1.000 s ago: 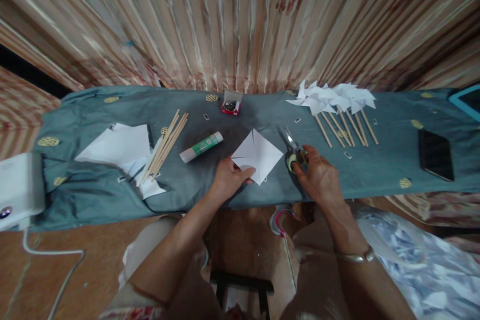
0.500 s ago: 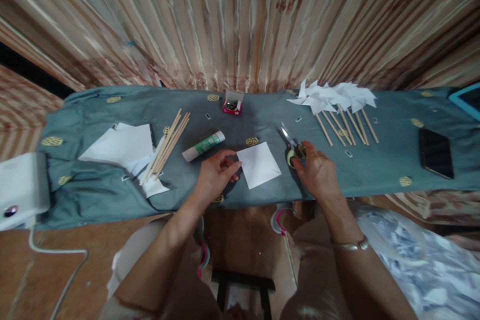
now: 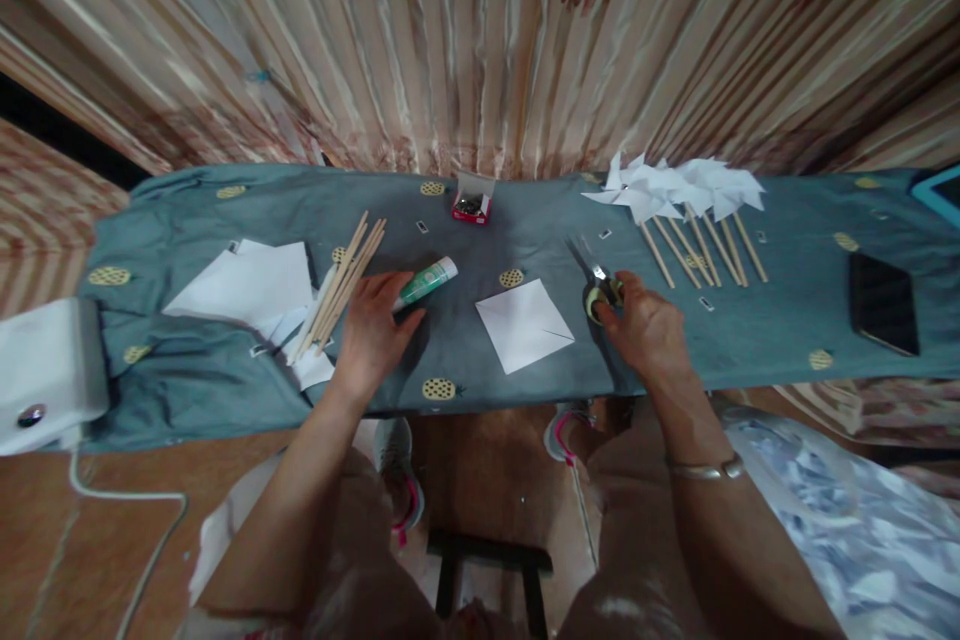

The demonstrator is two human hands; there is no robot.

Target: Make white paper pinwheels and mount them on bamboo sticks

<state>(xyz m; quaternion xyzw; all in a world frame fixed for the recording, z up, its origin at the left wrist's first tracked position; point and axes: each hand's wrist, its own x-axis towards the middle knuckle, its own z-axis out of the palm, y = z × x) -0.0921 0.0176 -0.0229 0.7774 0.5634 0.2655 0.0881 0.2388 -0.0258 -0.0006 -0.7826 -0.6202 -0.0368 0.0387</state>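
White square paper [image 3: 523, 328], thin dark line at its right corner. Left hand [image 3: 377, 335]'s over the green-and-white glue [image 3: 427, 282], can't tell if gripping; right hand [image 3: 646, 325]'s pinching green-handled scissors [image 3: 594, 305].

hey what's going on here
Someone sits working with paper. Their left hand covers the near end of a glue stick; its grip is hidden. Their right hand holds the scissors by the handles. A paper square lies between the hands, touched by neither. Finished-looking pinwheels lie to the right, and loose sticks to the left.
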